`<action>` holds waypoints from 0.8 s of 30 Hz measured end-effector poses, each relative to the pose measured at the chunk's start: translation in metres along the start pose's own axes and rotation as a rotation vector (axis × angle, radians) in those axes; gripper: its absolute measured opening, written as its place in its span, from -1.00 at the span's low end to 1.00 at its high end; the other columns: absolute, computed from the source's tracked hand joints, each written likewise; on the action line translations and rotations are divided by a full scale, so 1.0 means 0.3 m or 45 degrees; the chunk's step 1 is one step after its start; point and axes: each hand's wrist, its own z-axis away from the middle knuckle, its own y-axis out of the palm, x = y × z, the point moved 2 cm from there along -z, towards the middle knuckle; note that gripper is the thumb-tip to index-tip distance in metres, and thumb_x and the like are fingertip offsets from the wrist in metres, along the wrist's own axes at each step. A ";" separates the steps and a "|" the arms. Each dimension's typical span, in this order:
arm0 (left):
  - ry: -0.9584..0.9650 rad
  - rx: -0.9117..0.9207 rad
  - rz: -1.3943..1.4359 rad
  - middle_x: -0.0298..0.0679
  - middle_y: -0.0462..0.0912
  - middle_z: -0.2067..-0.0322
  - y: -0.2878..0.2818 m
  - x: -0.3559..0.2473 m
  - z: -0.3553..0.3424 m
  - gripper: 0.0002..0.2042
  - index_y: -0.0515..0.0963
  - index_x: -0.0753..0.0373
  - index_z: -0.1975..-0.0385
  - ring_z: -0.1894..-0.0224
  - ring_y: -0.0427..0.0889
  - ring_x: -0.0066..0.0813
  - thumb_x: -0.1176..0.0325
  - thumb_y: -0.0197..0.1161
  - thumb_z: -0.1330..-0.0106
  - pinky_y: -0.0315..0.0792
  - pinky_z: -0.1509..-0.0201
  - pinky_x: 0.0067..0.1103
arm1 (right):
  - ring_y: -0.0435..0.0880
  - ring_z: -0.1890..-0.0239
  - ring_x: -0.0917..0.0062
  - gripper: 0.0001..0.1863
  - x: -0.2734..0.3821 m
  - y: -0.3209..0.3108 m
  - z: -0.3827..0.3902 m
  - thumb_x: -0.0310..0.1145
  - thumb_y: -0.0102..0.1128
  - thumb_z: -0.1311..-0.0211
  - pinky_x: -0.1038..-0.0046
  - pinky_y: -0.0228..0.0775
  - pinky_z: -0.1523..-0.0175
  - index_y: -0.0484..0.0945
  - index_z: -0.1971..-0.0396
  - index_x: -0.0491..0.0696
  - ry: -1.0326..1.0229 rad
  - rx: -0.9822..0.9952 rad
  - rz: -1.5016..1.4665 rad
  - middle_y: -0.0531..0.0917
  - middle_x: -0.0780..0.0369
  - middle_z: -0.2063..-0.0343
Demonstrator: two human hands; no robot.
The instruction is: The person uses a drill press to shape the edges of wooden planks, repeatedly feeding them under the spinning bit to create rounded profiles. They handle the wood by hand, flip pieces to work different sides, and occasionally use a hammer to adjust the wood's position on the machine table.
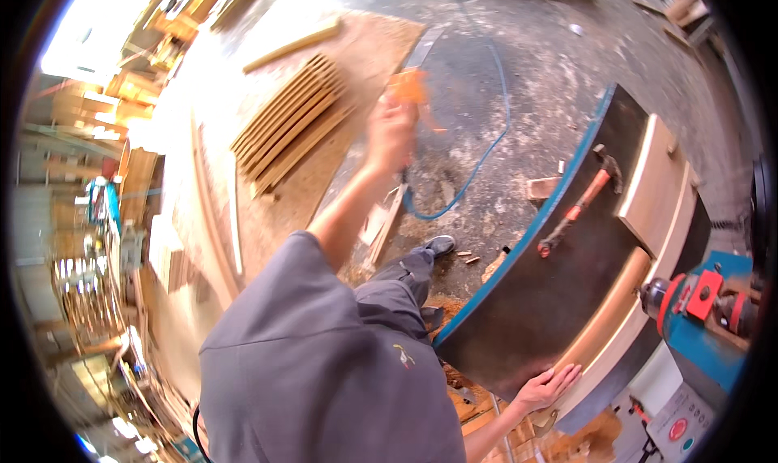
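My left hand [392, 139] is raised in front of me, closed around an orange air tool [409, 86]. Motion smears both, so the tool's exact kind does not show. A blue air hose [462, 197] runs from just below that hand over the floor. On the right, my right hand [548, 388] lies over the near end of a rounded wooden piece [606, 307], its fingers along the wood. This piece sits on a dark machine table [519, 317] with a blue edge, beside a pale wooden fence [653, 293]. A claw hammer [577, 207] with a red handle rests on the table.
A pale board [655, 183] lies at the table's far end. The drill-like machine head [677, 297] stands on the right, above a control box [679, 424] with buttons. Stacked wooden slats [288, 122] lie on a brown sheet to the left. Offcuts [545, 189] sit on the floor.
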 end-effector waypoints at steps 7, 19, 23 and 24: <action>0.716 -1.448 -2.439 -0.32 0.64 0.45 -2.048 -0.174 0.291 -0.78 0.54 0.23 0.08 0.54 0.63 -0.45 0.25 0.30 -0.44 0.61 0.45 -0.48 | 0.45 -0.46 0.02 -0.55 -0.089 0.065 0.005 -0.39 0.06 -0.58 0.08 0.32 -0.53 0.51 -0.34 -0.27 -0.137 -0.004 -0.083 0.49 -0.02 -0.42; -0.648 -0.904 -0.546 -0.25 0.60 0.55 -2.478 0.518 0.550 -0.81 0.52 0.20 0.40 0.62 0.59 -0.36 0.28 0.36 -0.39 0.52 0.61 -0.44 | 0.45 -0.45 0.00 -0.55 -0.073 0.036 0.032 -0.38 0.11 -0.53 0.08 0.31 -0.54 0.53 -0.33 -0.22 -0.159 -0.057 -0.011 0.52 -0.04 -0.38; -0.632 -0.790 -0.632 -0.22 0.61 0.56 -2.357 0.732 0.531 -0.72 0.55 0.17 0.36 0.66 0.57 -0.38 0.13 0.44 -0.38 0.48 0.69 -0.49 | 0.40 -0.50 0.01 -0.52 -0.028 0.017 0.008 -0.39 0.18 -0.45 0.10 0.27 -0.57 0.55 -0.33 -0.15 0.004 -0.022 0.029 0.50 0.01 -0.41; -0.662 -0.613 -0.851 -0.19 0.63 0.56 -2.364 0.674 0.548 -0.67 0.58 0.18 0.29 0.65 0.60 -0.34 0.06 0.50 -0.35 0.50 0.68 -0.47 | 0.39 -0.51 0.01 -0.51 -0.007 0.022 0.004 -0.39 0.20 -0.43 0.10 0.27 -0.58 0.55 -0.33 -0.13 0.029 -0.003 0.001 0.50 0.02 -0.42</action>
